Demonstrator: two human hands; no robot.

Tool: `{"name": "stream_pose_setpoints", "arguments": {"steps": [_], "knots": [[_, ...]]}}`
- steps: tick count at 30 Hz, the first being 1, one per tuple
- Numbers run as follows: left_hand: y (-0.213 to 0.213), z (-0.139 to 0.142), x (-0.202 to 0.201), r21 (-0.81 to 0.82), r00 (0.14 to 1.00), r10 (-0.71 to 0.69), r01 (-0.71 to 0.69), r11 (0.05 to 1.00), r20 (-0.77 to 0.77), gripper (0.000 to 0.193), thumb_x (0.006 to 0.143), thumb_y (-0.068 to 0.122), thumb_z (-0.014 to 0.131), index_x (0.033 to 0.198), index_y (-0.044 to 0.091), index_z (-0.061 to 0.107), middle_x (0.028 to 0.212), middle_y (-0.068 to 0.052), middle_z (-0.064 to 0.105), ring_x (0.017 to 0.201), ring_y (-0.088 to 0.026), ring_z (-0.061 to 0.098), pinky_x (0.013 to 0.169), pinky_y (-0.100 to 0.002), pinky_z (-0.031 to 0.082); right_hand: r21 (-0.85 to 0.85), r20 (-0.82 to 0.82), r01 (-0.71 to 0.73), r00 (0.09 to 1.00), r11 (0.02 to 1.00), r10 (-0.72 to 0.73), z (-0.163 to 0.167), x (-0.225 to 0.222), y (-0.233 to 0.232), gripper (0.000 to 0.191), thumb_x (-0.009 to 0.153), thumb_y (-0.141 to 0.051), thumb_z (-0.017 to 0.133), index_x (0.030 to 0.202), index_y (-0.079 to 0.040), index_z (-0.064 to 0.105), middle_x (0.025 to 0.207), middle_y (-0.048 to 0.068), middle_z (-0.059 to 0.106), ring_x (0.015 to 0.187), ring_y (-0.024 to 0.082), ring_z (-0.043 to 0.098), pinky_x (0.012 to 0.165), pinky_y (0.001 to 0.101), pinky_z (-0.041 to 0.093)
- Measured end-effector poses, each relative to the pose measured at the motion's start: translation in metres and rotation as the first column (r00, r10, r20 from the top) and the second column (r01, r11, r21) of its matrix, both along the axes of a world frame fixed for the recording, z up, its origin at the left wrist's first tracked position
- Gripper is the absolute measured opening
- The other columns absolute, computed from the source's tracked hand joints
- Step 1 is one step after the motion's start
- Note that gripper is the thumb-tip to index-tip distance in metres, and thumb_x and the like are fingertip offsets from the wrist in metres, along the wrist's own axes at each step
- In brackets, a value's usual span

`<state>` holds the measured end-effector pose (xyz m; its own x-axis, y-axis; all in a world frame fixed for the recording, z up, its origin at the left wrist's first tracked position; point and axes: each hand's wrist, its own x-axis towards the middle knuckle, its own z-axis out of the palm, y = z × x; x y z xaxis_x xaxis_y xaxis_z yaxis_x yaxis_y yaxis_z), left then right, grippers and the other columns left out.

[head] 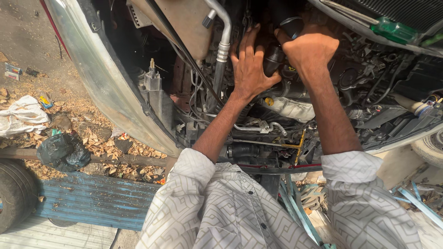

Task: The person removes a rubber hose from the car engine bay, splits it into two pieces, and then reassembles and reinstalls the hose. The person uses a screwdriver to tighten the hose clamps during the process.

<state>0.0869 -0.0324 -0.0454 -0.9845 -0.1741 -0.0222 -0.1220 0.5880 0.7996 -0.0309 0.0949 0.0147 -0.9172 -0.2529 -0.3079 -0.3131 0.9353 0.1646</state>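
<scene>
One head-worn camera looks steeply down, close over an open engine bay [277,115].

Your left hand [249,69]: palm down, fingers spread and pointing away from you, thumb hooked to right, wrist straight. Your right hand [308,47]: closed in fist, knuckles up, wrist bent downward. Hands close together, thumb of left nearly meeting right. Both forearms bare, reaching forward and converging. Patterned pale sleeves rolled to elbows, left elbow lower and nearer your chest.
</scene>
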Motion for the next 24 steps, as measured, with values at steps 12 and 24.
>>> {"name": "stream_pose_setpoints", "arguments": {"steps": [12, 24], "knots": [[-0.023, 0.019, -0.028, -0.239, 0.993, -0.109, 0.117, 0.964, 0.047, 0.077, 0.071, 0.072, 0.074, 0.096, -0.001, 0.075, 0.152, -0.024, 0.042, 0.132, -0.043, 0.049, 0.094, -0.06, 0.046, 0.131, -0.452, -0.284, 0.836, 0.95, 0.312, 0.024, 0.005, -0.027, 0.071, 0.09, -0.075, 0.067, 0.106, -0.006, 0.071, 0.054, -0.005, 0.059, 0.041, 0.016, 0.054, 0.039, 0.0312, 0.04], [-0.023, 0.02, -0.026, -0.29, 0.995, -0.099, 0.104, 0.951, 0.031, 0.08, 0.075, 0.08, 0.07, 0.084, 0.0, 0.076, 0.152, -0.024, 0.042, 0.13, -0.044, 0.05, 0.065, -0.041, 0.059, 0.015, -0.05, -0.141, 0.989, 0.99, 0.141, 0.043, 0.003, -0.032, 0.081, 0.108, -0.073, 0.051, 0.059, -0.011, 0.065, 0.041, -0.005, 0.04, 0.033, 0.013, 0.036, 0.031, 0.0319, 0.028]]}}
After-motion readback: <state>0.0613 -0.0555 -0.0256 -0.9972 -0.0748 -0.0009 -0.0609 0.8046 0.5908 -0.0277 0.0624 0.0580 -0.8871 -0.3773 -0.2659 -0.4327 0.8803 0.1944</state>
